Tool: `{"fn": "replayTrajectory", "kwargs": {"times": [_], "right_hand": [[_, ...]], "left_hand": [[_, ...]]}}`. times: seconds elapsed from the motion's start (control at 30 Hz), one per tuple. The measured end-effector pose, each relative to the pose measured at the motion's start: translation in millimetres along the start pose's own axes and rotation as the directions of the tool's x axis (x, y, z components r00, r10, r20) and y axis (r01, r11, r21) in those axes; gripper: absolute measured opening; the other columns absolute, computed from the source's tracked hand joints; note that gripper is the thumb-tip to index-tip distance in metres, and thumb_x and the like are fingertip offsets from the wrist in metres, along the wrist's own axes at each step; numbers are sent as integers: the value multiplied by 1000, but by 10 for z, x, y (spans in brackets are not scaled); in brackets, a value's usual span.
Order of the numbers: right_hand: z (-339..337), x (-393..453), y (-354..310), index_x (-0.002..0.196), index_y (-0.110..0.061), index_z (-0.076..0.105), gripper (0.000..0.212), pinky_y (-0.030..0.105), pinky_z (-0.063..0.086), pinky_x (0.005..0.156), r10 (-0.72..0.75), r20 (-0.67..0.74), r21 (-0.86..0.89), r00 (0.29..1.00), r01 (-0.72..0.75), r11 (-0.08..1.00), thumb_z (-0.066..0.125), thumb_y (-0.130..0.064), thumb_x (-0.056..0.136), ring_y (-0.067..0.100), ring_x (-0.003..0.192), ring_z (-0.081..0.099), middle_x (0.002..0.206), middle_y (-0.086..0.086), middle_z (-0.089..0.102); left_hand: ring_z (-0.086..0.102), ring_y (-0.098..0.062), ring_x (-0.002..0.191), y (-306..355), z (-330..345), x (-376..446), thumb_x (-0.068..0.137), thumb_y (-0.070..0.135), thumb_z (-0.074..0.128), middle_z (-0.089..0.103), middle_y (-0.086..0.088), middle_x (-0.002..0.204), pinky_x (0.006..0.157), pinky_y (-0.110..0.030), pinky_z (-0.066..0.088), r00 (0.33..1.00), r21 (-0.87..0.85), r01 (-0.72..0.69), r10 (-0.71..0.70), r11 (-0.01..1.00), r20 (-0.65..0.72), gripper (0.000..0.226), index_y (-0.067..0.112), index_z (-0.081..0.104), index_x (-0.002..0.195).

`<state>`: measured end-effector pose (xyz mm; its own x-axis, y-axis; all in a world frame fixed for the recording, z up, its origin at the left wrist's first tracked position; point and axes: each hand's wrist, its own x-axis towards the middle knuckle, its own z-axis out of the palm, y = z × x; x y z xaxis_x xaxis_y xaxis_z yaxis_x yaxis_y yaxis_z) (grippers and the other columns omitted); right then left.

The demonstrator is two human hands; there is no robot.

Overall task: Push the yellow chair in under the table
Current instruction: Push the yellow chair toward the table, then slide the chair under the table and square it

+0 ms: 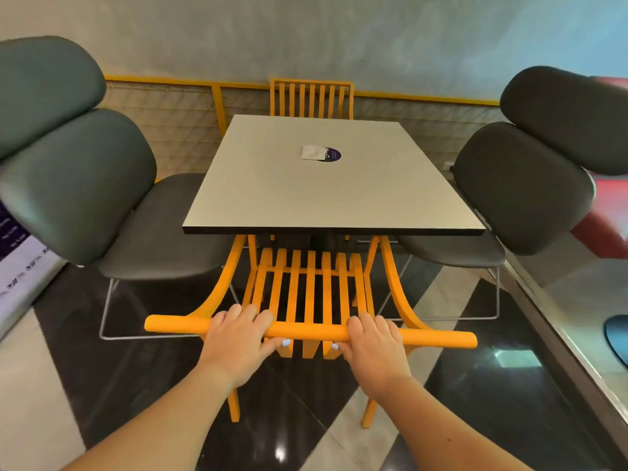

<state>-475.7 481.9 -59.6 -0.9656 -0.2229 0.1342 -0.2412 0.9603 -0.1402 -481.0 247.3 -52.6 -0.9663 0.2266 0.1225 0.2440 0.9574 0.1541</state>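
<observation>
A yellow slatted chair (307, 294) stands right in front of me, its seat partly under the near edge of the square grey table (272, 195). Its round top rail runs across the view below the table edge. My left hand (238, 338) is wrapped over the rail left of centre. My right hand (373, 341) grips the same rail right of centre. The fingers of both hands curl over the far side of the rail and the thumbs come round underneath. The chair's rear legs rest on the floor near my forearms.
Dark padded chairs flank the table, one on the left (85, 185) and one on the right (530, 178). A second yellow chair (311, 98) sits at the far side against a tiled wall. A paper slip and a dark round sticker (323, 154) lie on the tabletop. A metal ledge (560, 334) runs along the right.
</observation>
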Motion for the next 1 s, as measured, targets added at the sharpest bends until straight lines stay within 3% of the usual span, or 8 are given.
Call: {"fn": "replayTrajectory", "kwargs": {"times": [0.2, 0.5, 0.77, 1.0], "right_hand": [[-9, 30, 185, 97, -27, 47, 23, 32, 37, 83, -15, 13, -11, 1000, 15, 1000, 46, -48, 89, 13, 84, 45, 92, -8, 52], [-137, 15, 730, 99, -28, 47, 23, 30, 35, 82, -21, 65, -32, 998, 23, 999, 43, -49, 90, 8, 80, 36, 88, -12, 42], [-71, 66, 1001, 97, -27, 49, 22, 36, 39, 83, -22, 16, -42, 1000, 23, 999, 50, -46, 87, 12, 82, 40, 89, -9, 47], [-4, 298, 973, 99, -25, 48, 23, 37, 37, 83, -33, -11, -42, 999, 32, 999, 50, -45, 87, 13, 81, 34, 91, -6, 46]], "left_hand": [[44, -14, 86, 133, 47, 53, 84, 58, 45, 54, 8, 92, 78, -34, 37, 1000, 1, -1, 1, 1000, -28, 34, 29, 52, 100], [48, -17, 95, 671, 155, 201, 86, 54, 47, 56, 6, 101, 84, -35, 37, 998, -12, 35, -35, 999, -44, 34, 28, 51, 107], [53, -18, 83, 1109, 257, 275, 85, 37, 58, 59, 0, 90, 79, -37, 47, 996, -32, 1, -4, 999, -94, 25, 18, 56, 101], [49, -16, 86, 962, 266, 448, 90, 44, 44, 54, 0, 95, 82, -32, 42, 994, -16, 32, -33, 999, -106, 30, 18, 53, 103]]}}
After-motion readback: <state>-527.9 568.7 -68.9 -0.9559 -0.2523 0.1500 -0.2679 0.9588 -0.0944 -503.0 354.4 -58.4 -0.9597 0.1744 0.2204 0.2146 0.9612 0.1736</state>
